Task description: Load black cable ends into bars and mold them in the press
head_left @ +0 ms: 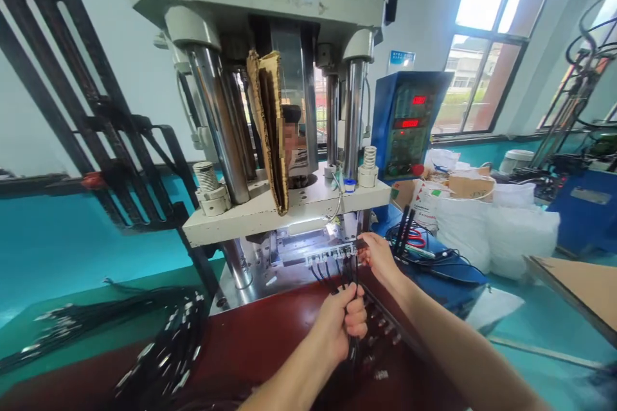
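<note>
My left hand [341,318] is closed around a bundle of black cables [332,277] that fan up from the fist. Their upper ends sit along a narrow metal mould bar [331,255] with several connector fittings in a row. My right hand [380,260] pinches the bar's dark right end between thumb and fingers. Bar and cables are just in front of the lit lower opening of a press [289,221]. Beneath my hands, more connectors [385,327] lie on a dark red table [270,340].
Black cables with metal ends [168,340] lie in heaps at the left. Folded cardboard [270,135] leans on the press. A blue control box [407,122] with red digits stands behind to the right. Scissors with red handles [412,237] and cables rest on a blue surface, near white sacks [463,225].
</note>
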A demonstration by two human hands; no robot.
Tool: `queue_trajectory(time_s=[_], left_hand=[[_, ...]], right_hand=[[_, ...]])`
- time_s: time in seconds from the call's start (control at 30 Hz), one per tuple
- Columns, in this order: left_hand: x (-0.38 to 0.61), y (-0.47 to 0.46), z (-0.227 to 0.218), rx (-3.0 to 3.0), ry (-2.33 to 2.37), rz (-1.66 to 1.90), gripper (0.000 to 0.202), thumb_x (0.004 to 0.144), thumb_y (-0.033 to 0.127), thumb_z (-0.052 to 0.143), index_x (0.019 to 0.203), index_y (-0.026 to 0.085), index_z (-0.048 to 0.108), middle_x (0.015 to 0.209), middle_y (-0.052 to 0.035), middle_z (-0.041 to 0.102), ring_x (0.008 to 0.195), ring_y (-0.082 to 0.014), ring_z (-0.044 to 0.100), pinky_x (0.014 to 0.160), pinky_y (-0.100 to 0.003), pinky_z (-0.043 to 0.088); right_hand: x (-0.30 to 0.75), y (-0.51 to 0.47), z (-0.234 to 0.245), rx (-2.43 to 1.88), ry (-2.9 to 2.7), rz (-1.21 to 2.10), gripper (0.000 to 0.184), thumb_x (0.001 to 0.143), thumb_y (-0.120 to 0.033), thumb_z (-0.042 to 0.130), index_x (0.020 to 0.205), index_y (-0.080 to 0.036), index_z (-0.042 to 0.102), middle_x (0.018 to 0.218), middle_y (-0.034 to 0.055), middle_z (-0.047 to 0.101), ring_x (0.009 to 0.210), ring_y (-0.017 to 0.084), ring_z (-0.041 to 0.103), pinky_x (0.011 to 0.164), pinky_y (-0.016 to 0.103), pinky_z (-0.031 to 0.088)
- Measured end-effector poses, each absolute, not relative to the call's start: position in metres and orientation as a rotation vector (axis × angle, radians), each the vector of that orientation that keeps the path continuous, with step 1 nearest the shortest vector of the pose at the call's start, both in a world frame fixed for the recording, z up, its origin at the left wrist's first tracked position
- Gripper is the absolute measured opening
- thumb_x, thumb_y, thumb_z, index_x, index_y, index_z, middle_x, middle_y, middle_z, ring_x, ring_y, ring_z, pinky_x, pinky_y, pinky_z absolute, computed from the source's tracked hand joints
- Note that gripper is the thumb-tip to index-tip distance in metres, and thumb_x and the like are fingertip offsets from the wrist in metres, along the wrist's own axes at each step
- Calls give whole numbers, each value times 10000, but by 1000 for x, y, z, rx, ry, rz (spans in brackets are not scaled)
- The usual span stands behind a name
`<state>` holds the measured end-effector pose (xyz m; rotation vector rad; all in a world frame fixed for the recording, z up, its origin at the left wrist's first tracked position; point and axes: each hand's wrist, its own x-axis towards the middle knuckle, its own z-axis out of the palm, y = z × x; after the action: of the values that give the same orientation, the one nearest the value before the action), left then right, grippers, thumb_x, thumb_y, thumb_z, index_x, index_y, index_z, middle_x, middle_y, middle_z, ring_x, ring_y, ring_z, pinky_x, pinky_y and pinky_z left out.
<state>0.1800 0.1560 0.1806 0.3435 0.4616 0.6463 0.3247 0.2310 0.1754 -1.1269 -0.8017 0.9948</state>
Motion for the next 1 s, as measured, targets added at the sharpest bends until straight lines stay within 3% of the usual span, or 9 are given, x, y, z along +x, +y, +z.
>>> queue_trajectory(time_s=[0.23, 0.5, 0.7, 0.87, 1.0], left_hand=[[175, 91, 177, 715, 439, 352, 315, 672, 431, 623, 692, 151, 479, 389, 94, 266, 310, -18, 161, 334, -170, 85], [173, 85, 189, 835, 491, 506, 305, 700, 429, 596, 718, 146, 487, 424, 79, 314, 335, -22, 211, 352, -188, 107], [164, 88, 206, 845, 495, 609, 276, 721, 399, 586, 727, 141, 490, 430, 71, 332, 346, -28, 252, 361, -182, 143], [112, 109, 252, 893, 378, 1100, 228, 751, 336, 566, 667, 148, 469, 424, 72, 317, 346, -33, 264, 362, -171, 198], [32, 141, 300, 874, 383, 1772, 152, 839, 248, 432, 733, 146, 471, 445, 80, 260, 359, -35, 228, 362, -164, 169]], right_hand=[[380, 199, 160, -1106, -641, 873, 229, 653, -378, 538, 755, -176, 501, 475, -18, 568, 351, 104, 493, 335, 191, 341], [429, 129, 136, -1247, -549, 772, 277, 647, -378, 611, 795, -166, 515, 463, -18, 569, 350, 119, 521, 335, 196, 375], [451, 99, 116, -1510, -1079, 801, 302, 663, -399, 600, 854, -168, 555, 644, 32, 628, 593, 195, 591, 568, 316, 485], [456, 103, 112, -1784, -1734, 156, 246, 661, -379, 537, 774, -187, 641, 936, 115, 594, 890, 296, 552, 841, 443, 412], [425, 106, 109, -1713, -1921, 168, 360, 748, -410, 458, 979, -168, 592, 935, 114, 603, 869, 263, 581, 793, 379, 467]])
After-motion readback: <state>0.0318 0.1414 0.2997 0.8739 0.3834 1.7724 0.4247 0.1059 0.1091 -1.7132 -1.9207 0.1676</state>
